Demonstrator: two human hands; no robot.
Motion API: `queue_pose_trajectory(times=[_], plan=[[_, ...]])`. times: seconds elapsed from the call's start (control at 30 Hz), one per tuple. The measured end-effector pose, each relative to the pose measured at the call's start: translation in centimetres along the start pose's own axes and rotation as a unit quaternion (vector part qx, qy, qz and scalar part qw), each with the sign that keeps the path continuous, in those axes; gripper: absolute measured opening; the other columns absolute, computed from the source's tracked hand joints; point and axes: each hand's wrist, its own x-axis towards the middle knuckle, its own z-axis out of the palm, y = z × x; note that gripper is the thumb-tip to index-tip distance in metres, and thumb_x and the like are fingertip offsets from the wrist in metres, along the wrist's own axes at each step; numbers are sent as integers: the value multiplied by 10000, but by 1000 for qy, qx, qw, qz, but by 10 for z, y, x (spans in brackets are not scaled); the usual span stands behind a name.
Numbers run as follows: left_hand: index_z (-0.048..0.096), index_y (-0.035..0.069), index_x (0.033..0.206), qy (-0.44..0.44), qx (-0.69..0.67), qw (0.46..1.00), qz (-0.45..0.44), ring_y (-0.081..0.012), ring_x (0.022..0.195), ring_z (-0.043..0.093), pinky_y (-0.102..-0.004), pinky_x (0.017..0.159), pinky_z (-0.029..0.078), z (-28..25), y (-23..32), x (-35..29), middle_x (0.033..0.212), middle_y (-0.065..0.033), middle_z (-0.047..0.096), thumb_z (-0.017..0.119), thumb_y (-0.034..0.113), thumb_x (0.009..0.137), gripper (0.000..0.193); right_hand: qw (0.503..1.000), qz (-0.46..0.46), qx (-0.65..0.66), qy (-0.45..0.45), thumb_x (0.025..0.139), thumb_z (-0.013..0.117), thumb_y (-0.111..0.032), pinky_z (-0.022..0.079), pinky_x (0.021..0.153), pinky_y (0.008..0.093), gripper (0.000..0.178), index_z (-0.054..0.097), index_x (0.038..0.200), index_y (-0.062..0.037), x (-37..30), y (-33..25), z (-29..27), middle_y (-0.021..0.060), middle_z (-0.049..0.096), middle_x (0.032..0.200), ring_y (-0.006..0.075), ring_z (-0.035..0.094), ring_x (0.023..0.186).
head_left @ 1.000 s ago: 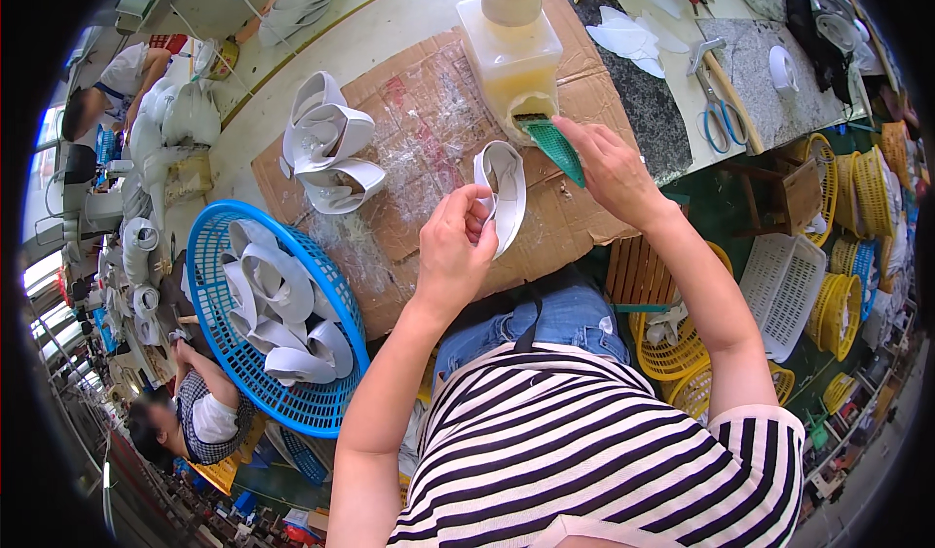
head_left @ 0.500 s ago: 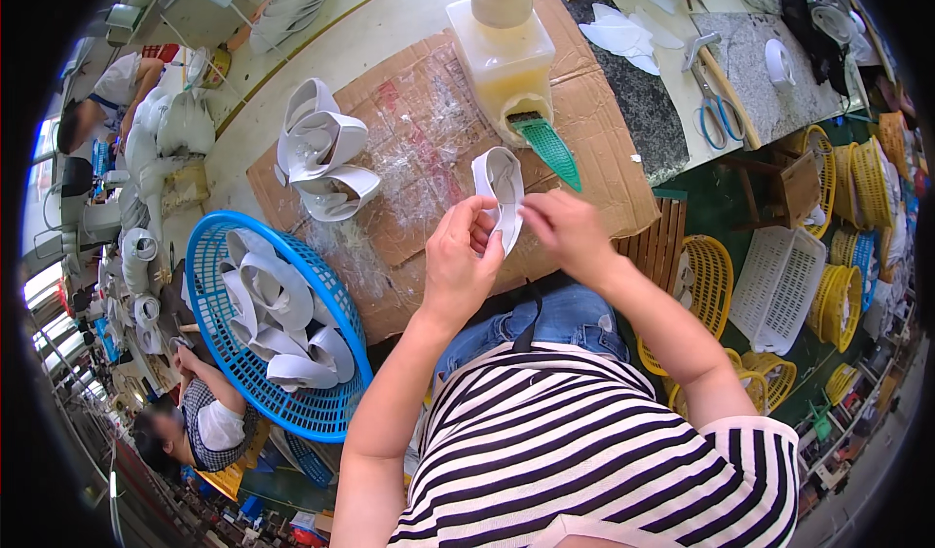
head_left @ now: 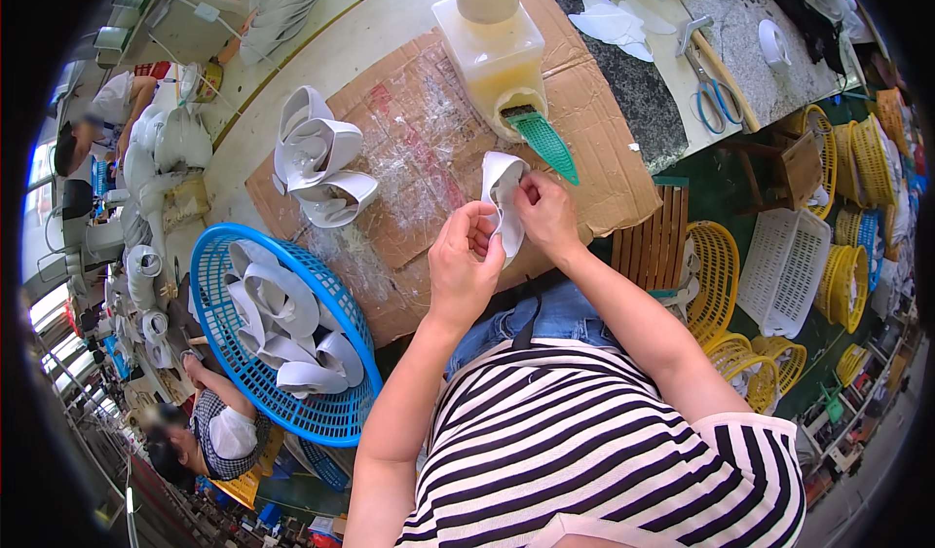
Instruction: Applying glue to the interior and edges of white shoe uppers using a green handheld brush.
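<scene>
A white shoe upper (head_left: 501, 174) is held between my two hands over the cardboard (head_left: 409, 188), close to its near edge. My left hand (head_left: 466, 261) pinches its near left side with curled fingers. On the upper's right edge, the fingers of my right hand (head_left: 547, 215) are closed. Just beyond stands a squarish plastic bottle (head_left: 495, 61) of yellowish liquid, with a green textured strip (head_left: 547, 147) sticking out of its low opening. Several white uppers (head_left: 321, 153) lie stacked on the cardboard to the left.
At my left, a blue plastic basket (head_left: 310, 423) holds several white uppers. Scissors (head_left: 716, 100) and a hammer (head_left: 721, 71) lie on the table at the right. Yellow baskets (head_left: 713, 285) and a white crate (head_left: 785, 270) stand on the floor. Another person (head_left: 219, 426) sits at lower left.
My right hand has moved in from the right and now grips the upper's edge. The upper has turned a little between my hands.
</scene>
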Motion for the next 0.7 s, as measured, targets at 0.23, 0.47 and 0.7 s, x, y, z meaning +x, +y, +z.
queue_pose_trajectory(times=[0.23, 0.47, 0.7], plan=[[609, 11, 1111, -3, -6, 1000, -2, -81, 736, 556, -232, 691, 485, -3, 2, 5, 851, -18, 613, 646, -45, 805, 313, 1000, 3, 24, 20, 763, 641, -114, 487, 674, 447, 100, 612, 751, -19, 2, 9, 1, 159, 610, 716, 330, 618, 735], [611, 12, 1117, -23, 8, 1000, 4, -81, 745, 563, -229, 694, 489, -14, 3, 7, 866, -20, 615, 654, -43, 807, 318, 997, -51, -28, -46, 793, 763, -196, 492, 678, 430, 239, 608, 776, -14, -8, 13, -42, 153, 621, 803, 328, 622, 745], [621, 9, 1109, 2, -14, 1000, 20, -117, 695, 586, -261, 648, 512, -17, 1, 14, 858, -58, 614, 646, -50, 783, 333, 935, -342, -16, 91, 764, 730, 35, 519, 742, 373, 290, 655, 1042, -2, 48, 4, -80, 132, 576, 1076, 292, 624, 873]])
